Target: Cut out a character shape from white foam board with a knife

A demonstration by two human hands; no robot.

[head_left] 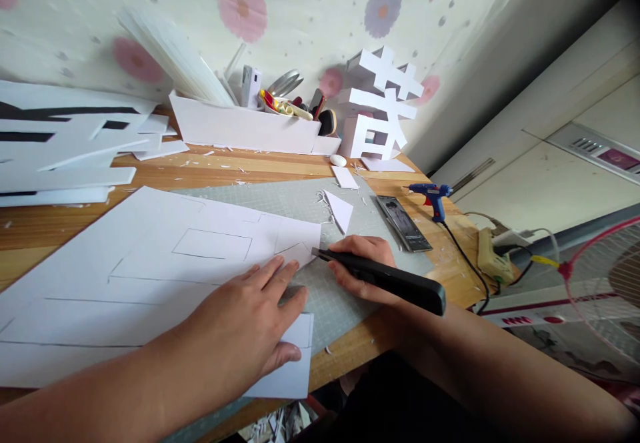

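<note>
Stretching beneath everything, a wooden table (453, 263) carries the whole spread of work. Across its near left side lies a large white sheet (145, 286) marked with drawn lines, its right end resting on a grey-green cutting mat (343, 309). Toward the back left sits a pile of white pieces (65, 143), some with black areas, and beside it a long white box (240, 123) full of tools. Right of the box stands a white character-shaped model (380, 109).

The person's left hand (265, 309) lies palm down, its fingers a little apart and gripping nothing, the fingertips on the sheet near its right end. The right hand (373, 249) is closed around a black cutter (395, 281), whose blade tip meets the sheet just beyond the left fingers. To the right of that hand lies a phone (404, 223), on the mat's edge, and farther back a blue glue gun (435, 195). Smallest, a white triangular piece (341, 209) lies on the mat beyond the cutter, with thin shavings beside it.
</note>
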